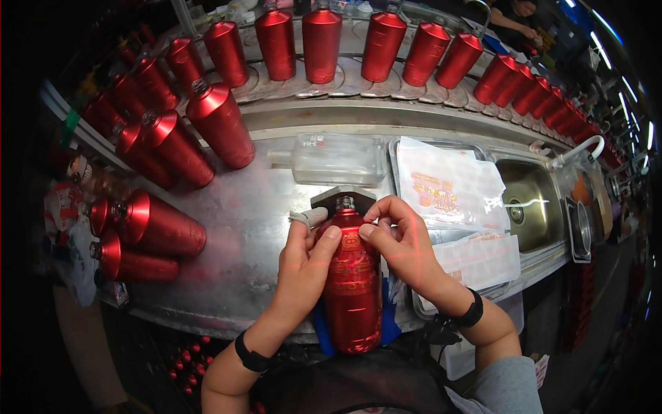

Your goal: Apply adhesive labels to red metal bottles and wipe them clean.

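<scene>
A red metallic bottle (pixel 353 310) with gold print on its front leans before me, its neck pointing away against a dark angular block (pixel 365 196). My left hand (pixel 301 269) is closed on its left side, thumb pressed on the shoulder; a whitish wrap (pixel 308 217) covers one of its fingertips. My right hand (pixel 407 252) pinches at the right shoulder with thumb and curled fingers. Whether a thin film lies under those fingers, I cannot tell. Something blue (pixel 323 331) shows beneath the bottle's base. Sheets with gold-red decals (pixel 448 186) lie to the right, and more pale sheets (pixel 476 262) sit nearer.
A clear glass bottle (pixel 338 162) lies on the metal table (pixel 248 228). Several red bottles (pixel 162 224) stand or lean at left. Beyond, a curved conveyor (pixel 345 86) carries a row of red bottles (pixel 321 45). At right is a sink (pixel 527 207); another person (pixel 514 21) sits far right.
</scene>
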`<state>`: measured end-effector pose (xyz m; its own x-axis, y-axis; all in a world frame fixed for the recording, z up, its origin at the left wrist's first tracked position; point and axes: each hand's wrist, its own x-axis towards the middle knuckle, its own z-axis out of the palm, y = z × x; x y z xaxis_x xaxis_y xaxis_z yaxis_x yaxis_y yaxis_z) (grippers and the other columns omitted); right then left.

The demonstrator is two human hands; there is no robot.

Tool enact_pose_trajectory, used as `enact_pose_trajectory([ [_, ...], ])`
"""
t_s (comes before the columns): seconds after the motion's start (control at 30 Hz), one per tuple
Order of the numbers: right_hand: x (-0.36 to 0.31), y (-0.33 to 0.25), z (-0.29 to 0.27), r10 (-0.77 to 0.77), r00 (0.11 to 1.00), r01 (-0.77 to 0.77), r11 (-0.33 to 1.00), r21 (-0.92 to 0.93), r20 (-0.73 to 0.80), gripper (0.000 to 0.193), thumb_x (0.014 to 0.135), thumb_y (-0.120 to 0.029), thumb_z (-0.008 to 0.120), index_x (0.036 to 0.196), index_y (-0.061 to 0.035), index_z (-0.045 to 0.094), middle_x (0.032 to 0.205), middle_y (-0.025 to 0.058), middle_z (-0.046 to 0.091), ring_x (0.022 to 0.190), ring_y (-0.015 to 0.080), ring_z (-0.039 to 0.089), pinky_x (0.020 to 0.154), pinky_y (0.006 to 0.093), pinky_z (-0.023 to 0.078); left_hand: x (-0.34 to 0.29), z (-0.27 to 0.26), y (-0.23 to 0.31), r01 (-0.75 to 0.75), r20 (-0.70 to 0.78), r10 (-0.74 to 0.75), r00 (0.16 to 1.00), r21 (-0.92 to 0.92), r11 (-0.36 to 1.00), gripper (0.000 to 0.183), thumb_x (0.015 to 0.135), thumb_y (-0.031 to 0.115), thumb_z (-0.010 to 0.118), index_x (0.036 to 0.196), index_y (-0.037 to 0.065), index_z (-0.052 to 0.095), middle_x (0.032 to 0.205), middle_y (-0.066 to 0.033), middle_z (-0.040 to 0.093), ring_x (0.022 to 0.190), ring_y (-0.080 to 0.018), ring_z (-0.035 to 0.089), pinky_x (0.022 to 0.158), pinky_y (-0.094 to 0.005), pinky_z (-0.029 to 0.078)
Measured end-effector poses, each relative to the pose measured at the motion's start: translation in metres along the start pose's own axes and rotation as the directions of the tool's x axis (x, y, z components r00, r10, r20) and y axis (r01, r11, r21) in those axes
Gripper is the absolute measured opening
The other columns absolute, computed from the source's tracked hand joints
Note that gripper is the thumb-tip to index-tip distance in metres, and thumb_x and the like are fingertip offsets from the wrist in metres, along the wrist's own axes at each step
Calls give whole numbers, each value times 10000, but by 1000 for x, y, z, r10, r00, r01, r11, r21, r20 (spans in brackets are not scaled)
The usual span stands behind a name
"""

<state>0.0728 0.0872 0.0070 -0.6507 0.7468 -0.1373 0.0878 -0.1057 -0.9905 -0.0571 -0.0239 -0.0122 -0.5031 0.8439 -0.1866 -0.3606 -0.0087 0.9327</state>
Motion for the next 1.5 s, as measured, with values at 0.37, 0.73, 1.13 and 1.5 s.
enact_pose_trajectory([
  [0.37,8,4,8,-95,995,96,978,-186,14,243,838,-163,752,945,-39,571,705,-56,397,651,35,349,569,203,331,6,-8,5,9,22,-10,1000,44,999,466,940,146,673,1301,-30,435,1215,-160,603,1083,-168,606,931,-301,495],
  [0.73,11,15,41,-60,998,60,998,0,24,239,898,-114,684,1096,-41,573,805,-58,435,595,-27,365,536,148,305,6,-63,10,30,12,-29,999,-20,999,476,968,141,638,1348,-25,403,1254,-175,589,1112,-174,594,948,-300,487],
  [1.13,17,13,88,-76,997,75,997,25,22,359,878,-74,703,1181,-49,513,869,-29,414,637,-5,436,552,153,377,8,-89,22,-50,36,48,998,39,998,515,959,156,652,1357,-31,384,1257,-196,587,1128,-170,588,951,-305,491],
  [1.5,5,25,103,18,1000,-19,998,67,17,556,925,-142,678,1395,-44,397,896,-25,450,637,-19,449,578,138,377,-3,-126,22,71,146,-61,987,-64,995,657,957,141,651,1469,12,259,1362,-210,529,1229,-208,547,1028,-330,448],
])
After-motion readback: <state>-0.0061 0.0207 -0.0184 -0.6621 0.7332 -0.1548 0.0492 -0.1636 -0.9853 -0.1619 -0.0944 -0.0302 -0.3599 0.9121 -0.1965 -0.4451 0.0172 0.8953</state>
